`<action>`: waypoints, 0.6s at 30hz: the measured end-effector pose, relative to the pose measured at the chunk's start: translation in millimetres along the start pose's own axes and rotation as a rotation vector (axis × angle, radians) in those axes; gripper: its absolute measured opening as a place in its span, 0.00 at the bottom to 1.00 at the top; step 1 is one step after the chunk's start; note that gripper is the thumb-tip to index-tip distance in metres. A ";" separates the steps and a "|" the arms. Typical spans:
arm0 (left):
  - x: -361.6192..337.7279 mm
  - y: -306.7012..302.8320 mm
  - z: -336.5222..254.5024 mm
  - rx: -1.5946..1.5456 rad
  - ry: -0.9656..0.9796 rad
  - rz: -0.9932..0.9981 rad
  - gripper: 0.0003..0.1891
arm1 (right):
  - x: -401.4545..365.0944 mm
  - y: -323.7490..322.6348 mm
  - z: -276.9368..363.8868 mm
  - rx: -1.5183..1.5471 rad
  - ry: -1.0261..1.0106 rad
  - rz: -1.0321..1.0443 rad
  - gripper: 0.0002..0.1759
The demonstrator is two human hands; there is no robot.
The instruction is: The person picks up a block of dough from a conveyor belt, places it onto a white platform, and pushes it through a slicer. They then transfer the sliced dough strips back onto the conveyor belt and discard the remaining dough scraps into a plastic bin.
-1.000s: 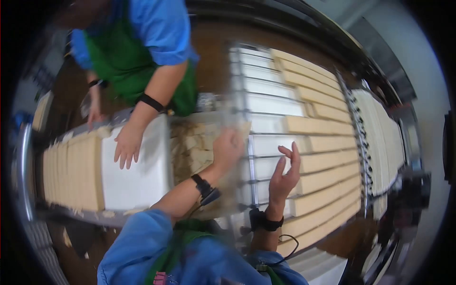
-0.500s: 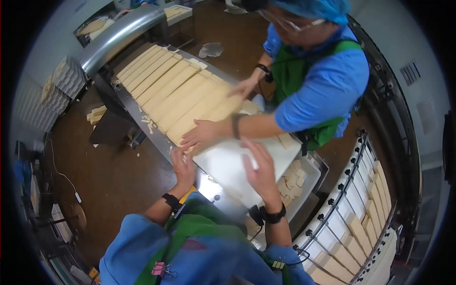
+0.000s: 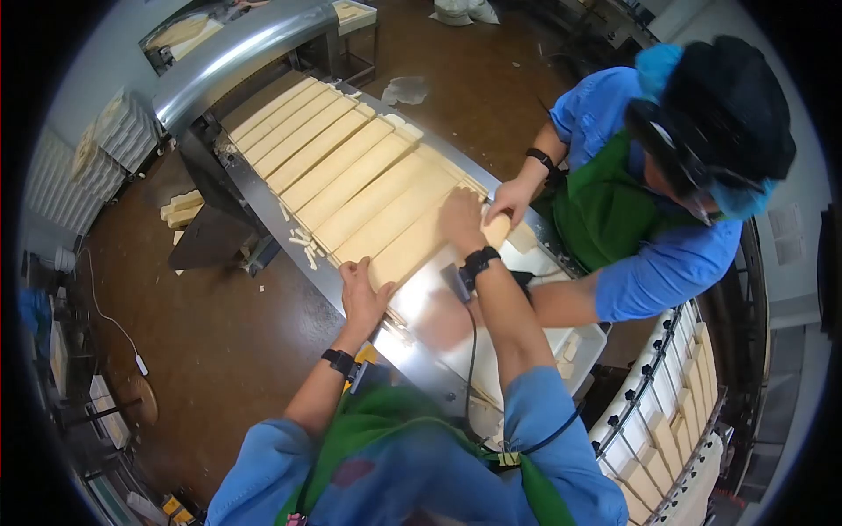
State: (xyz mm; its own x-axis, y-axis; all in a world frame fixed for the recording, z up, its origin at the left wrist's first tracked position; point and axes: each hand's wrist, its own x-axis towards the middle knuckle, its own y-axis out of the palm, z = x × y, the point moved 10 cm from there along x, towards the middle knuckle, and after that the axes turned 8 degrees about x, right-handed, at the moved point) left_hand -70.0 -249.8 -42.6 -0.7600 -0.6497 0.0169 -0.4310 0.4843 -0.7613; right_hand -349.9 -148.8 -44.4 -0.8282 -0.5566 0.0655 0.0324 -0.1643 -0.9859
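Long pale tan dough strip (image 3: 412, 241) last in row at stainless steel conveyor table's (image 3: 272, 215) end, left hand (image 3: 362, 294) flat, fingers spread, on it at table's near edge, right hand (image 3: 460, 223) palm-down, uncurled, mid-table, co-worker's hand (image 3: 509, 200) pinching it at far edge

Steel roller housing (image 3: 237, 48) mounted upper left. Stacked trays (image 3: 118, 131) stored near it, along wall. Dough offcuts (image 3: 180, 210) scattered on brown floor (image 3: 219, 351). Cable (image 3: 105, 316) laid across floor, left. Wire rack (image 3: 667, 412) loaded with pale strips, lower right. Co-worker (image 3: 649, 237) in blue shirt, green apron, stationed right.
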 end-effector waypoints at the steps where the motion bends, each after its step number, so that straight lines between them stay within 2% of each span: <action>1: -0.2 -2.0 -2.7 0.023 0.022 -0.028 0.38 | 9.7 6.2 -8.9 0.000 0.003 0.000 0.21; 4: -2.8 2.4 -4.8 0.061 0.013 -0.006 0.39 | 26.7 4.9 -36.7 -0.066 0.085 -0.021 0.21; 7: -5.6 5.3 -8.3 0.075 -0.013 0.028 0.41 | 27.2 5.2 -55.9 0.047 0.210 0.041 0.25; 10: -3.6 6.3 -12.4 0.075 -0.035 0.057 0.43 | 33.4 6.4 -62.1 0.143 0.192 0.007 0.28; 12: -4.2 13.0 -9.5 0.070 -0.115 0.113 0.44 | 34.8 22.9 -63.8 0.234 0.185 0.035 0.29; 14: -3.1 18.0 -12.8 0.082 -0.109 0.100 0.43 | 30.4 26.1 -59.9 0.254 0.084 -0.084 0.28; 18: -2.7 23.4 -25.5 0.155 -0.053 0.093 0.41 | -1.7 15.1 -91.4 0.351 0.121 -0.063 0.29</action>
State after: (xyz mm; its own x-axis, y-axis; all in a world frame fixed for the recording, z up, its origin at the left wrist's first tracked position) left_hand -90.4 -221.7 -43.9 -0.7646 -0.6383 -0.0886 -0.2773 0.4501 -0.8488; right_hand -399.2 -75.9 -73.5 -0.8943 -0.4395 0.0844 0.1521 -0.4758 -0.8663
